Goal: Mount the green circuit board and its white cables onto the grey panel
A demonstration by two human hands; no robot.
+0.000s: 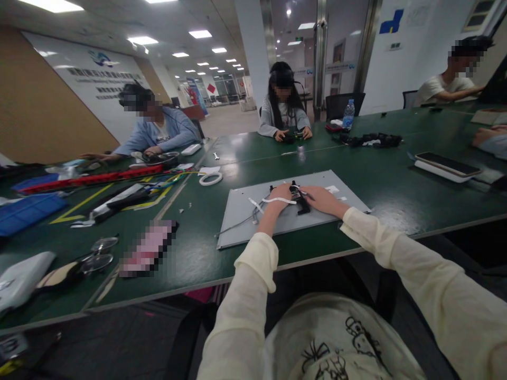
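A small black device frame (304,207) with a circuit-like middle lies on a light grey panel (273,224) in front of me. My left hand (280,193) is closed at the frame's left side, its fingertips largely hidden. From the right, my right hand (321,199) reaches the frame with its fingers pinched together; a thin dark item seems to be between them, too small to name. A white strip (279,200) crosses my left wrist area. Grey cable (237,226) runs over the panel to the left of the hands.
A tape roll (210,179), a wrench (216,156), glasses (99,254) and a blurred pink object (148,249) lie to the left on the green table (206,227). A phone (447,163) rests at right, a bottle (348,116) farther back. Other people sit around the table.
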